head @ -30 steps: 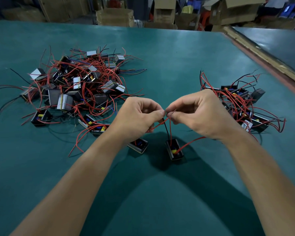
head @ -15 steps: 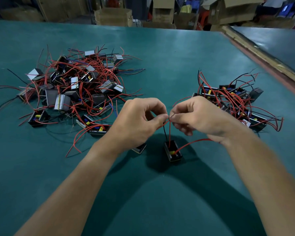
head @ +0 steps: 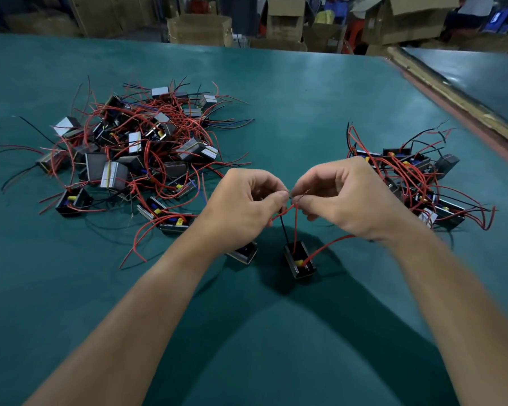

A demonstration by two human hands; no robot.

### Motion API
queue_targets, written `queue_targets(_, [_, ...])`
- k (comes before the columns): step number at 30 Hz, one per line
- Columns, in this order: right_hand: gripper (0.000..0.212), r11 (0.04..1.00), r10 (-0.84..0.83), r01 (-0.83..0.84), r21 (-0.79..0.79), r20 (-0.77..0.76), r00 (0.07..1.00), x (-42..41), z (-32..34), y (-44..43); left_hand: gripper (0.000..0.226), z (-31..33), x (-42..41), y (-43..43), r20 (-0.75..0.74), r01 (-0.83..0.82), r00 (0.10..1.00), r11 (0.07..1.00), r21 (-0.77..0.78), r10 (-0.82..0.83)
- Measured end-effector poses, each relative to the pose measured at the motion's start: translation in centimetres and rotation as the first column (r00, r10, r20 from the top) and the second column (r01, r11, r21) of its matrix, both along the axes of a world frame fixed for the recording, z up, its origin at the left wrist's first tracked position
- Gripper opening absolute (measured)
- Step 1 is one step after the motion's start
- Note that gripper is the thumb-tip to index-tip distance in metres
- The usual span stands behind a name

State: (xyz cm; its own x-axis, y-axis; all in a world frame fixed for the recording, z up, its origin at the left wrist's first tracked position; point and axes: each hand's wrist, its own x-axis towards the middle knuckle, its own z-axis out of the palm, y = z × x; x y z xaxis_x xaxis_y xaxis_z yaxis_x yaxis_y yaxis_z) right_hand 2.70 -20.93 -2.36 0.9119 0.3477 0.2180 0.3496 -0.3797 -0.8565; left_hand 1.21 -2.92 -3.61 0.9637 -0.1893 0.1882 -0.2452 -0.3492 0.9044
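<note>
Left hand (head: 241, 209) and right hand (head: 343, 197) each pinch thin red and black insulated wire ends (head: 294, 200), apparently bare strands meeting between the fingertips. The small black box-shaped transformer (head: 300, 260) rests on the teal felt-like table (head: 291, 112), at six o'clock beneath them.

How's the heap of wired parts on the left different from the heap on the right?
The left heap is far bigger, with many more units than the right heap. The left heap is jumbled, several units showing grey sides; the right heap's visible units mostly lie open side up. The right hand covers part of the right heap, while the left heap shows nearly whole. Both hold black units with red and black leads on the green table.
</note>
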Motion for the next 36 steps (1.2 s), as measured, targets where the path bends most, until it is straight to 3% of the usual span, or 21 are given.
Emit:
queue_targets(3, [0.014,0.990,-0.013,0.039,-0.139,0.180,0.983,0.1,-0.4,-0.2,0.020,0.1,-0.1,0.1,-0.094,-0.016,0.995,0.999,-0.031,0.013])
queue_targets(8, [0.010,0.974,0.002,0.038,-0.224,0.178,0.984,0.1,-0.6,0.0,0.017,0.2,-0.2,0.2,-0.203,-0.007,0.979,0.996,-0.088,-0.011])
queue_targets(12, [0.019,0.972,-0.002,0.010,-0.237,0.034,0.999,0.0,-0.4,0.1,0.013,0.3,-0.4,0.3,-0.101,0.021,0.995,0.999,-0.024,-0.024])
queue_targets(17, [0.032,0.994,-0.028,0.007,-0.105,-0.200,0.979,-0.2,0.1,0.3,0.010,-0.1,-0.5,0.3,0.145,0.041,0.987,0.986,0.160,-0.064])
queue_targets(20, [0.031,0.999,-0.033,0.011,-0.045,-0.508,0.861,-0.4,0.4,0.0,0.008,-0.3,-0.6,0.2,0.318,-0.023,0.942,0.928,0.371,-0.104])
queue_targets(22, [0.029,1.000,0.000,0.008,0.011,-0.597,0.802,-0.4,0.7,-0.3,0.008,-0.4,-0.7,0.1,0.327,-0.011,0.936,0.919,0.393,-0.128])
queue_targets(24, [0.026,0.995,0.047,0.007,0.096,-0.547,0.836,-0.3,0.9,-0.4,0.012,-0.3,-0.5,0.1,0.265,0.023,0.958,0.956,0.293,-0.105])
queue_targets(29, [0.017,0.992,0.054,-0.033,0.121,-0.175,0.983,-0.4,0.7,-0.2,0.020,0.6,-0.4,0.1,-0.035,0.046,0.998,0.999,-0.025,-0.046])
queue_targets(32, [0.019,0.998,0.043,-0.043,0.038,0.001,0.999,-0.3,0.7,-0.4,0.019,0.8,-0.6,0.2,-0.182,0.056,0.980,0.991,-0.125,-0.079])
queue_targets(36, [0.020,0.997,0.063,-0.065,0.028,0.066,0.996,-0.5,0.7,-0.5,0.016,0.9,-0.5,0.6,-0.305,0.097,0.940,0.976,-0.196,-0.155])
